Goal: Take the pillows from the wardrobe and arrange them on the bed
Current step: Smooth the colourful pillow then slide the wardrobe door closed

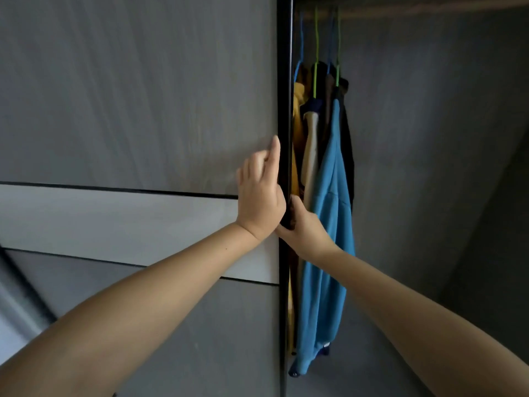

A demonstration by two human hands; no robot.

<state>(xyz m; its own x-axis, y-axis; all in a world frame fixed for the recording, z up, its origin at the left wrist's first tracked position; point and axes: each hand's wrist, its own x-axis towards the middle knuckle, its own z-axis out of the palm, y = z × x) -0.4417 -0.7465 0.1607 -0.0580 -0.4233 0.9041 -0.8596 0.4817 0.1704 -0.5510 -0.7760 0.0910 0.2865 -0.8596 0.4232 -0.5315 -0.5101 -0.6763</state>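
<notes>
A grey sliding wardrobe door (137, 110) fills the left of the head view, with a black edge strip (284, 110) down its right side. My left hand (259, 196) lies against the door face with its fingers hooked round that black edge. Just below, my right hand (303, 224) grips the same edge from the inner side. The wardrobe stands partly open to the right of the edge. No pillows or bed are in view.
Inside the opening hang several clothes on blue and green hangers: a blue garment (326, 239), a yellow one (297, 121), a beige one (310, 156) and dark ones. The grey inner wall (429, 167) of the wardrobe is at the right.
</notes>
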